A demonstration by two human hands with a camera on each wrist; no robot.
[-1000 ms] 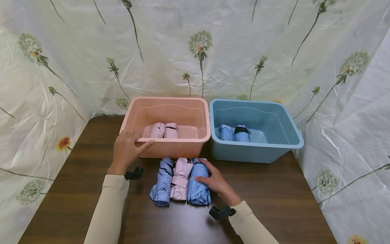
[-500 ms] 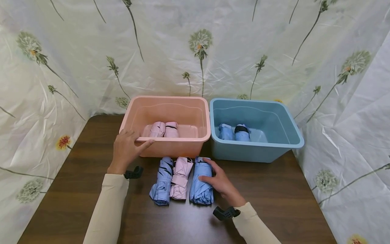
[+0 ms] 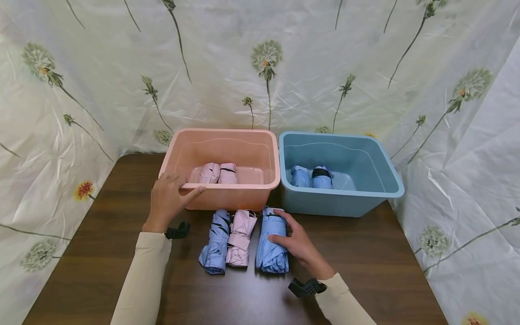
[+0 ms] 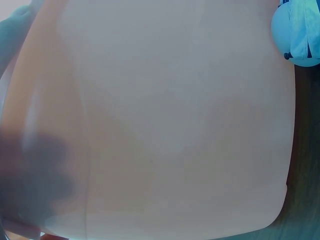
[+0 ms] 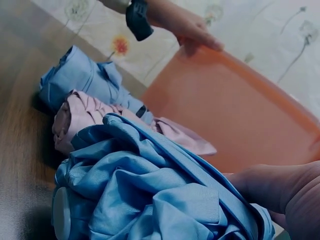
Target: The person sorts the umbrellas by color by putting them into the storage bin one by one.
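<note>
My left hand (image 3: 164,198) grips the front left corner of the pink bin's rim (image 3: 229,186); that bin's wall fills most of the left wrist view. My right hand (image 3: 298,243) holds a rolled blue folding umbrella (image 3: 270,253) from its right side, near the top. In the right wrist view its loose folds and white end cap (image 5: 61,212) are plain, and part of the hand (image 5: 285,195) shows at lower right. To its left on the table lie a pink folding umbrella (image 3: 240,239) and another blue umbrella (image 3: 217,243), side by side. A gap separates the held umbrella from the pink one.
Two pink umbrellas (image 3: 227,174) lie inside the pink bin. Beside it, on the right, stands a blue bin (image 3: 325,205) with two blue umbrellas (image 3: 300,176). Both bins stand toward the back of the dark wooden table (image 3: 357,262), before a flower-patterned curtain (image 3: 227,67).
My right hand has shifted the blue umbrella slightly to the right, widening the gap to the pink umbrella. The left hand stays on the pink bin's rim.
</note>
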